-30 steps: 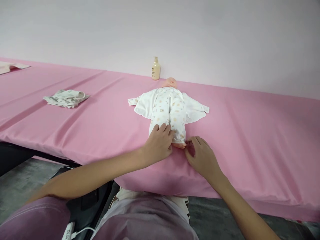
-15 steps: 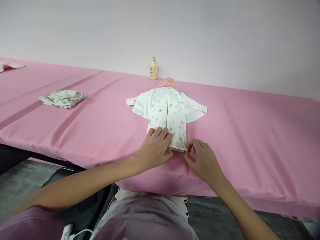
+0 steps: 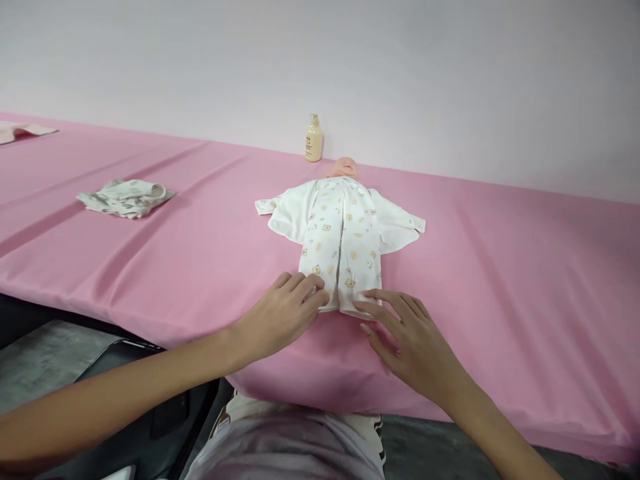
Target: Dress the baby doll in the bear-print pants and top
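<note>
Item: baby doll (image 3: 345, 227), on its back, head towards the wall and feet towards me. It wears a white jacket and white bear-print trousers (image 3: 343, 257). It lies on the pink sheet (image 3: 500, 267), with the trouser cuffs near the front edge.

Item: my left hand (image 3: 283, 313), palm down on the sheet. Its fingers (image 3: 313, 290) are close together and nearly straight. The tips touch the outer edge of the left trouser cuff. The thumb is hidden, so I cannot tell whether any cloth is pinched.

Item: my right hand (image 3: 415, 340), palm down, fingers spread wide and holding nothing. The forefinger tip rests on the hem of the right cuff.

Item: pump bottle (image 3: 313, 138), upright at the wall, just behind the doll's head.

Item: folded grey-print garment (image 3: 125, 197), well apart to the left.
</note>
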The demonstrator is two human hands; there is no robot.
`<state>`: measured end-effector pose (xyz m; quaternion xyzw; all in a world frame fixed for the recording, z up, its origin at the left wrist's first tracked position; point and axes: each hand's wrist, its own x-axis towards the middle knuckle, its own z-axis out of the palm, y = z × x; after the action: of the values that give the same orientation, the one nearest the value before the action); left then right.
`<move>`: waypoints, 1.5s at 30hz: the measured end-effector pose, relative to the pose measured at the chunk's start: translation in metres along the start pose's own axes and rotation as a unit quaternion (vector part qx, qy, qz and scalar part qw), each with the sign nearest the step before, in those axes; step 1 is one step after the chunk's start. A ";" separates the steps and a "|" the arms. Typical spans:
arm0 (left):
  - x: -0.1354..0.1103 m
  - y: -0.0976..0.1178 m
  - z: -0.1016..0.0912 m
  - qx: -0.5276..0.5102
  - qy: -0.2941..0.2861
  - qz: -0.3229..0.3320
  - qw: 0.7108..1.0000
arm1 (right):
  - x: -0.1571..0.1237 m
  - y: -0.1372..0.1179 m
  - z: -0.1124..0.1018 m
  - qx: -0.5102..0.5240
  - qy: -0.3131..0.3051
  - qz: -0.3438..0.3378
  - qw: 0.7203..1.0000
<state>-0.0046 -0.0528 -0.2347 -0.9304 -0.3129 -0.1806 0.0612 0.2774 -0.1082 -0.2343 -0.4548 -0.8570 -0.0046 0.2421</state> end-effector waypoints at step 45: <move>0.170 -0.191 0.033 -0.298 0.032 -0.287 0.910 | 0.208 0.194 0.033 0.157 0.128 0.288 0.936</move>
<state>0.0151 0.2023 -0.2015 -0.7692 -0.4958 -0.3052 -0.2632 0.3180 0.1743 -0.2174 -0.6344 -0.6408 0.1416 0.4085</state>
